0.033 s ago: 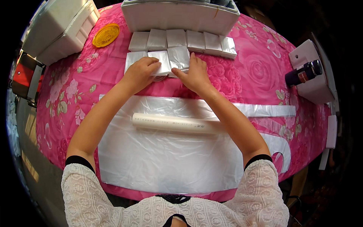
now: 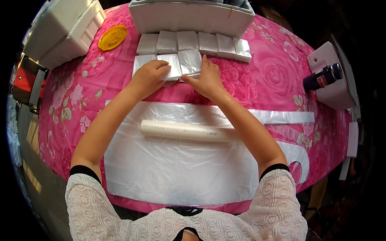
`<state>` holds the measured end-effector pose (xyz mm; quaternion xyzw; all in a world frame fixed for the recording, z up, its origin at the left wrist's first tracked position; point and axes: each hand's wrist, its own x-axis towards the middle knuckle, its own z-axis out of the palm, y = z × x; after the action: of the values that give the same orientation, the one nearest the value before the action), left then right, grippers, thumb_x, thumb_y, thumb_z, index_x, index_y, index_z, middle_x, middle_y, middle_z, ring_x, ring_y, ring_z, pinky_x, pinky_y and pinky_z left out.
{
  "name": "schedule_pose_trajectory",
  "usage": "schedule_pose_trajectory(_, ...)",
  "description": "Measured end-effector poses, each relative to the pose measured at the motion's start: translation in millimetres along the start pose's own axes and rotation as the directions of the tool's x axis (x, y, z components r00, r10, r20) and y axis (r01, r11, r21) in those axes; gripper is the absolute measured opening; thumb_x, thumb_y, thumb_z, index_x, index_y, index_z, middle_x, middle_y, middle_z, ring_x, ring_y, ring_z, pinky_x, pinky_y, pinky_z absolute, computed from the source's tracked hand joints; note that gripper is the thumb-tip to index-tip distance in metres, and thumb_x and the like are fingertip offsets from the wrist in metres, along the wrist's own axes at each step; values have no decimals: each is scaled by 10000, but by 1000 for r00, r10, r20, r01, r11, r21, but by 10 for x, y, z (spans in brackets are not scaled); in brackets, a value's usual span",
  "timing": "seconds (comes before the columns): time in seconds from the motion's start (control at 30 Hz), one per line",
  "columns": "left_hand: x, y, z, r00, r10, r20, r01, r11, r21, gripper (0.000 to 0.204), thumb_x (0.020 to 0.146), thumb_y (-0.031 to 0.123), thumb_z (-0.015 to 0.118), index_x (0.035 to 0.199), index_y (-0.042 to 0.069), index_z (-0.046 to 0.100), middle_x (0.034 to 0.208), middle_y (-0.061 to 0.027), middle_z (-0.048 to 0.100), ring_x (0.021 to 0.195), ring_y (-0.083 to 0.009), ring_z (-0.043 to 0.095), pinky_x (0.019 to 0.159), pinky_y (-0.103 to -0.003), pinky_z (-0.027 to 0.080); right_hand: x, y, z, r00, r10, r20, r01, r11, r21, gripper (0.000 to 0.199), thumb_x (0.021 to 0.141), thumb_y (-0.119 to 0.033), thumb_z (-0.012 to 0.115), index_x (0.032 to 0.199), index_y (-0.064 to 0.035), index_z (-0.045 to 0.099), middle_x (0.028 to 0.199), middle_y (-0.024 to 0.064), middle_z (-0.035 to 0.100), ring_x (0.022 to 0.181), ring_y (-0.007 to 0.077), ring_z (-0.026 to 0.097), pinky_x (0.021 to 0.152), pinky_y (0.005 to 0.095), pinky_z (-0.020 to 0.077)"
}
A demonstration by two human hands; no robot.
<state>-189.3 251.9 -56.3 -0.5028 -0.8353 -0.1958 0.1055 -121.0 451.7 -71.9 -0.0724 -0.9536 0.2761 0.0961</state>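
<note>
Three stacks of folded clear-white plastic film make a front row on the pink flowered tablecloth. My left hand [image 2: 150, 78] lies partly over the left stack [image 2: 142, 61], its bent fingers holding the top of the middle stack [image 2: 169, 66]. My right hand [image 2: 207, 80] grips the right stack [image 2: 190, 60], the thumb at its near edge and the fingers along its right side. Behind stands another row of folded plastic packets [image 2: 187, 40]. Nearer me, a large plastic apron-shaped sheet [image 2: 181, 172] is spread flat, with a cream plastic pipe [image 2: 177, 129] lying across it, partly behind my right forearm.
A white foam box [image 2: 189, 20] stands behind the packets. Further white foam boxes [image 2: 74, 44] are at the far left beside a yellow round plastic dish [image 2: 112, 37]. To the right, a dark bottle [image 2: 321, 78] leans by a white box [image 2: 331, 96]. The table edge [image 2: 225, 207] curves near my body.
My right thumb has shifted slightly left and down along the near edge of the right stack. My left hand and the other things look the same.
</note>
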Motion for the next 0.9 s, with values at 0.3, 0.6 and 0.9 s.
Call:
schedule_pose_trajectory(0.3, -14, -53, -120, 999, -40, -17, 41, 997, 66, 534, 618, 80, 727, 1117, 60, 538, 1176, -119, 523, 1070, -293, 511, 898, -365, 440, -138, -103, -57, 998, -53, 41, 56, 996, -71, 986, 653, -330, 751, 1340, 106, 193, 1195, 240, 473, 1178, 380, 384, 1008, 400, 298)
schedule_pose_trajectory(0.6, -828, 874, -394, 995, -73, -64, 65, 991, -117, 503, 675, 90, 712, 1144, 54, 533, 1219, -127, 497, 1097, -303, 489, 907, -374, 427, -1579, 148, -1202, 930, -241, 277, 208, 968, 144, 677, 717, -260, 716, 1271, -14, 416, 1249, 165, 476, 1193, 339, 387, 997, 407, 332)
schedule_pose_trajectory(0.9, -1586, 2217, -240, 994, -64, 85, 92, 915, -393, 460, 707, 100, 686, 1142, 54, 544, 1224, -129, 495, 1099, -300, 484, 908, -368, 419, -2688, 810, -1387, 965, -258, -48, 217, 889, -403, 512, 690, -56, 649, 1185, -80, 520, 1043, 90, 546, 996, 272, 497, 872, 385, 402)
